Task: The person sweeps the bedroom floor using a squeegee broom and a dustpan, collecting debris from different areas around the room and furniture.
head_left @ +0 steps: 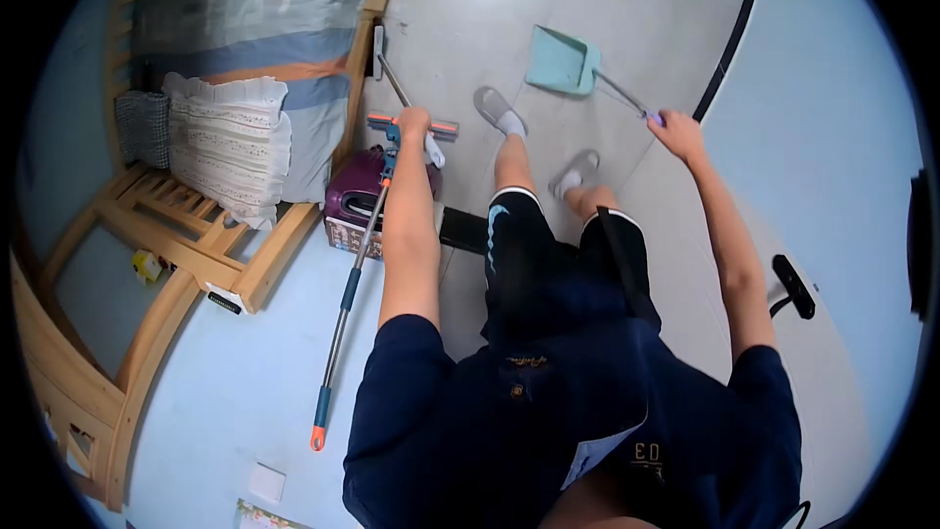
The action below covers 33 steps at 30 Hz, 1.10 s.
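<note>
Head cam, the only 1 here: both hands are full. The left hand [414, 120] is wrapped around the grip of a broom [395, 81], and its shaft runs forward and a bit left to the broom head [378, 51] beside the bed frame [359, 67]. Can't tell if the bristles touch the floor [446, 15].

The right hand [678, 132] is clamped on the purple handle end of a green dustpan [560, 61], which sits ahead and to the left of that hand, so the right is the nearer of the 2. The handle slants forward-left and the pan's open side faces left, roughly toward the broom head. They're well apart though, with bare floor between. A mop pole [350, 289] also runs alongside the left forearm.
</note>
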{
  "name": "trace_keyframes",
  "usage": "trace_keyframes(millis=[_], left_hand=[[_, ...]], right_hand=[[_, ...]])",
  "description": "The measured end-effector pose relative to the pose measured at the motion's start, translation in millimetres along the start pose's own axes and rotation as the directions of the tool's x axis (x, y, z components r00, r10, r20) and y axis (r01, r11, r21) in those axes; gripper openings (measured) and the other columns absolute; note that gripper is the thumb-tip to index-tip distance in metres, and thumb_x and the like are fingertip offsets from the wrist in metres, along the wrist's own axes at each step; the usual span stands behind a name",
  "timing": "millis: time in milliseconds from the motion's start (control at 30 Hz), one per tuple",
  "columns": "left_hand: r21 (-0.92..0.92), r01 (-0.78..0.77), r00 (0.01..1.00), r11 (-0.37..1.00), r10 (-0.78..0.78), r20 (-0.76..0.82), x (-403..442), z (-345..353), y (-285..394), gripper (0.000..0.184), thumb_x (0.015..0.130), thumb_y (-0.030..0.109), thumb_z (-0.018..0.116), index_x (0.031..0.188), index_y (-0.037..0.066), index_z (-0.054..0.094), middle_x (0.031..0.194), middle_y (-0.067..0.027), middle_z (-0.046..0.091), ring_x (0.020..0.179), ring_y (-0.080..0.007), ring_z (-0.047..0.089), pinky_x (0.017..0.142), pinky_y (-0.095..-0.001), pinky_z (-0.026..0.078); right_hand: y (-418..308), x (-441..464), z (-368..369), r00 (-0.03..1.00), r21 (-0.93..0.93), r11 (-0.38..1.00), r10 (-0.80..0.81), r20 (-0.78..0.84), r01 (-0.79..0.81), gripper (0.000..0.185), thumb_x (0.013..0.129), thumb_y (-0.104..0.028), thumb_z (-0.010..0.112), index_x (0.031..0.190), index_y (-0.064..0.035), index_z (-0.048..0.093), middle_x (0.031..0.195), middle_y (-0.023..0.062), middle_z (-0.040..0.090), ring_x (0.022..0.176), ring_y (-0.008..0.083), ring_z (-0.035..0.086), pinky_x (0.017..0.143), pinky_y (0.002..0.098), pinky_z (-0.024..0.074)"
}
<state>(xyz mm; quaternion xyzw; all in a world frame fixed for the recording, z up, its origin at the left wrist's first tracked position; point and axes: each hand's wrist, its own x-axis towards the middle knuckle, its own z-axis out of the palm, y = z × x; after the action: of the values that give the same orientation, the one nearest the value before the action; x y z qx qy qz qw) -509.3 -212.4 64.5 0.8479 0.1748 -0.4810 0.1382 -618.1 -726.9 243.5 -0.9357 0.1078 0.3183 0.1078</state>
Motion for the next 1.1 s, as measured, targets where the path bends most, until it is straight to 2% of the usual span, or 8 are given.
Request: trace_keyframes(millis=[167,533,600,700,800,867,1033,1100], left_hand=[[0.321,-0.205,0.970,0.924,0.235,-0.056,-25,3,50,0.029,0.076,0.012,0.048,0.091,-0.009,0.062,0.094,-0.0279,0.061,0.092,-0.0390,0.060,0.081,-0.0434,0.047],[-0.126,-0.167,0.979,0.978,0.150,-0.136,-84,156,173,0.013,0.064,0.014,0.060,0.066,0.005,0.068,0.069,-0.0171,0.064,0.067,-0.0328,0.063,0.062,-0.0423,0.049],[0.446,-0.725,0.642,0.524,0.748,0.166,-122,152,203,0.010,0.062,0.012,0.061,0.062,0.005,0.067,0.067,-0.0170,0.063,0.063,-0.0303,0.063,0.058,-0.0402,0.049],[0.312,-0.681,0.732,0.662,0.612,0.299,-146,179,245,0.015,0.064,0.010,0.059,0.057,-0.001,0.066,0.072,-0.0228,0.064,0.073,-0.0301,0.066,0.059,-0.0397,0.050],[-0.446,0.008,0.905,0.895,0.183,0.383,-182,176,259,0.015,0.071,0.012,0.059,0.064,0.000,0.063,0.059,-0.0148,0.060,0.057,-0.0245,0.061,0.049,-0.0353,0.047],[-0.789,0.607,0.737,0.095,0.305,0.604,-205,166,254,0.012,0.079,0.014,0.055,0.075,0.002,0.054,0.051,-0.0040,0.046,0.043,-0.0151,0.047,0.041,-0.0288,0.041],[-0.651,0.727,0.676,-0.219,0.396,0.622,-227,132,203,0.009,0.085,0.012,0.050,0.085,0.004,0.047,0.059,-0.0003,0.044,0.043,-0.0076,0.038,0.036,-0.0226,0.032],[-0.829,0.531,0.798,0.175,0.226,0.559,-247,111,168,0.006,0.086,0.010,0.050,0.085,0.005,0.047,0.062,-0.0004,0.045,0.043,-0.0067,0.038,0.036,-0.0221,0.032]], right_hand=[[-8,26,-26,0.994,-0.051,0.998,-0.019,0.108,0.025,0.057,0.078,-0.060,0.046,0.076,-0.0060,0.064,0.076,0.0175,0.064,0.076,0.0351,0.062,0.063,0.0443,0.0481],[26,48,-27,0.974,0.053,0.998,-0.034,0.225,0.023,0.073,0.077,-0.071,0.039,0.079,-0.0027,0.064,0.082,0.0176,0.065,0.079,0.0345,0.062,0.066,0.0434,0.0484],[24,49,-20,0.979,0.080,0.995,-0.066,0.191,0.052,0.071,0.078,-0.070,0.039,0.083,-0.0033,0.065,0.086,0.0176,0.065,0.083,0.0339,0.062,0.067,0.0433,0.0487],[27,54,-14,0.985,0.109,0.992,-0.074,0.158,0.057,0.073,0.078,-0.070,0.038,0.081,-0.0021,0.064,0.086,0.0180,0.065,0.083,0.0353,0.062,0.067,0.0454,0.0482],[29,57,-14,0.987,0.117,0.990,-0.094,0.133,0.079,0.073,0.078,-0.070,0.038,0.081,-0.0023,0.064,0.086,0.0179,0.065,0.084,0.0347,0.062,0.068,0.0455,0.0486],[26,55,-20,0.982,0.113,0.991,-0.094,0.165,0.076,0.070,0.079,-0.068,0.039,0.084,-0.0033,0.065,0.088,0.0173,0.065,0.085,0.0337,0.063,0.069,0.0437,0.0491],[46,51,0,0.994,0.129,0.987,-0.102,0.048,0.095,0.071,0.078,-0.070,0.040,0.079,-0.0031,0.065,0.086,0.0177,0.065,0.081,0.0345,0.062,0.068,0.0438,0.0488],[56,42,-8,0.992,0.201,0.980,-0.039,0.119,0.015,0.067,0.078,-0.067,0.043,0.082,-0.0044,0.067,0.087,0.0184,0.065,0.084,0.0343,0.063,0.067,0.0410,0.0495]])
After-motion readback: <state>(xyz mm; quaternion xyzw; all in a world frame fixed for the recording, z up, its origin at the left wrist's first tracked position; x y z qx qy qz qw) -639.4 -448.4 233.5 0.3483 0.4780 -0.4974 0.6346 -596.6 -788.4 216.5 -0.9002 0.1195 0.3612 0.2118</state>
